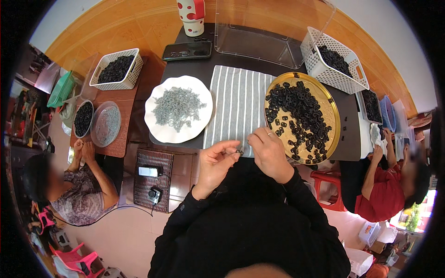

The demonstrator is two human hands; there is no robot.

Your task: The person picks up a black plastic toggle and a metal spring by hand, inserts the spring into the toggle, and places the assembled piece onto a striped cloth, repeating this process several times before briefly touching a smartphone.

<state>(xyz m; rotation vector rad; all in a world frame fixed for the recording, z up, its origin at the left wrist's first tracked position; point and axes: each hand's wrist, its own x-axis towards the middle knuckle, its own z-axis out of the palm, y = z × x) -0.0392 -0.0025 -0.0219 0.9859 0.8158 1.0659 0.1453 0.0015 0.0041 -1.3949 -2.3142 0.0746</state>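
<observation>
At the near edge of a grey-and-white striped cloth (236, 102), my two hands are close together. My left hand (214, 166) pinches a small black plastic piece (239, 152) between thumb and forefinger. The fingers of my right hand (271, 153), which wears a ring, are drawn together just right of it; what they hold is too small to make out. To the left is a white scalloped plate (152, 118) heaped with small silvery metal parts (178, 107). On the right, a round golden tray (330, 134) carries many loose black plastic pieces (301, 104).
Behind the cloth stand a clear plastic box (259, 46), a phone (187, 51) and a spotted tumbler (191, 18). White baskets (132, 69) of black pieces sit on both sides. One person (83, 185) works at left, another (382, 185) at right. A red stool (327, 187) is below the table.
</observation>
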